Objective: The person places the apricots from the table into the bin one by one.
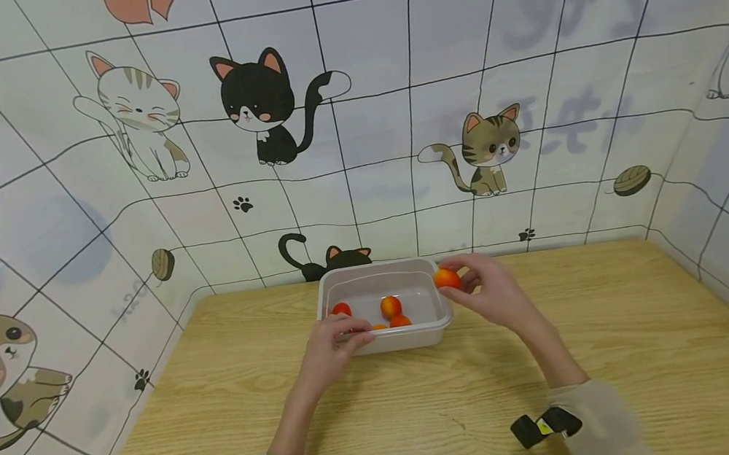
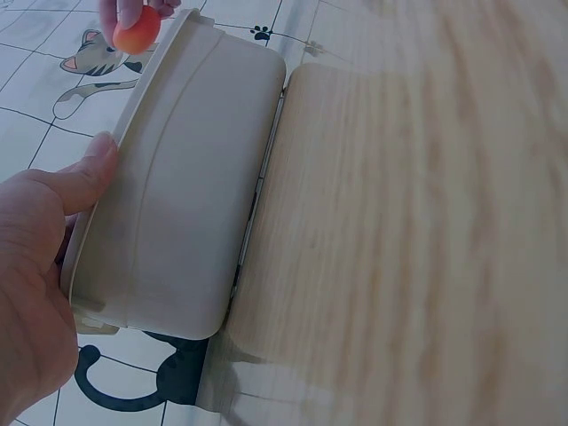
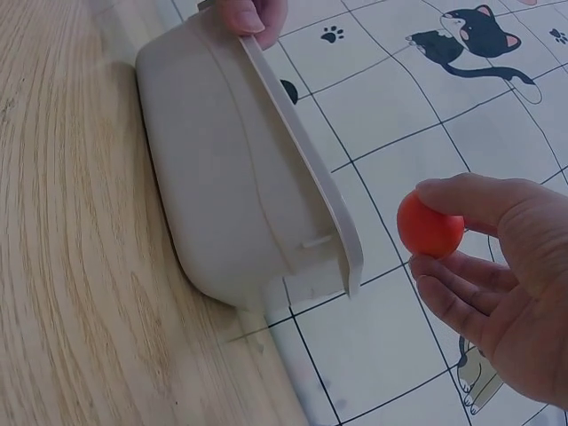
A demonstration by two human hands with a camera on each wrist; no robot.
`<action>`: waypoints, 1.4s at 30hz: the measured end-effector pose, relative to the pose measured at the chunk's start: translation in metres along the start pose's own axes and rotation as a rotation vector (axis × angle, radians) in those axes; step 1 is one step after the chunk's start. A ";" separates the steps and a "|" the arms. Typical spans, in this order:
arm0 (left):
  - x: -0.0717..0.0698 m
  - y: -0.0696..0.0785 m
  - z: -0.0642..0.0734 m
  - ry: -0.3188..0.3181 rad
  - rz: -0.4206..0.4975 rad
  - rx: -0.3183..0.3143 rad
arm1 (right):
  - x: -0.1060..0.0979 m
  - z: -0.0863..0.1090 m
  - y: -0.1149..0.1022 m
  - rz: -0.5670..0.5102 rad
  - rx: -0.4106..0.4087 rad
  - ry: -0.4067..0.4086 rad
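A pale, translucent plastic container (image 1: pixel 408 339) stands near the table's back edge. Its front rim is gripped by my left hand (image 1: pixel 329 349), with the thumb (image 2: pixel 93 169) on the outside and the fingers reaching over the rim. Between thumb and fingertips, my right hand (image 1: pixel 492 294) pinches a small round red-orange fruit (image 1: pixel 446 279) at the container's right rim. In the right wrist view this fruit (image 3: pixel 429 225) is held outside the rim, apart from it. Several similar fruits (image 1: pixel 390 307) lie inside, some partly hidden by the left hand and front wall.
The wooden table (image 1: pixel 434 404) stretches in front of the container and to both sides. Behind it rises a wall (image 1: pixel 388 203) covered with a cat-patterned grid sheet, which continues along the left and right. Black devices (image 1: pixel 545 426) are strapped at both wrists.
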State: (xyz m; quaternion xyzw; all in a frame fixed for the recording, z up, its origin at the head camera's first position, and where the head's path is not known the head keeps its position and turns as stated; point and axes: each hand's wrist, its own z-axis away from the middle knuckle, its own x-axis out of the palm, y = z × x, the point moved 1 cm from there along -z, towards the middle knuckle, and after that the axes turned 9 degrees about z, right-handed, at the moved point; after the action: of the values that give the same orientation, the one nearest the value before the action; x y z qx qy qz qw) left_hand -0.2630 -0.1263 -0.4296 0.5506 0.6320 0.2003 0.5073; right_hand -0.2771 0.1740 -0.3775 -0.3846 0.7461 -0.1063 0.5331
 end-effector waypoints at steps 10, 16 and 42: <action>0.000 -0.001 0.000 -0.001 -0.018 0.012 | 0.010 -0.005 -0.017 -0.048 -0.020 0.013; 0.000 -0.001 0.000 0.002 -0.023 0.025 | 0.019 -0.006 -0.019 -0.059 -0.071 0.002; 0.000 -0.001 0.000 0.012 -0.027 0.046 | 0.020 -0.003 -0.017 -0.048 -0.060 -0.027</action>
State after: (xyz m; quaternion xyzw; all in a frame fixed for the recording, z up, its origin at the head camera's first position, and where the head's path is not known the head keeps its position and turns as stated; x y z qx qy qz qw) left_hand -0.2634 -0.1269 -0.4300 0.5524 0.6468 0.1822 0.4932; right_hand -0.2745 0.1479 -0.3813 -0.4195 0.7322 -0.0913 0.5287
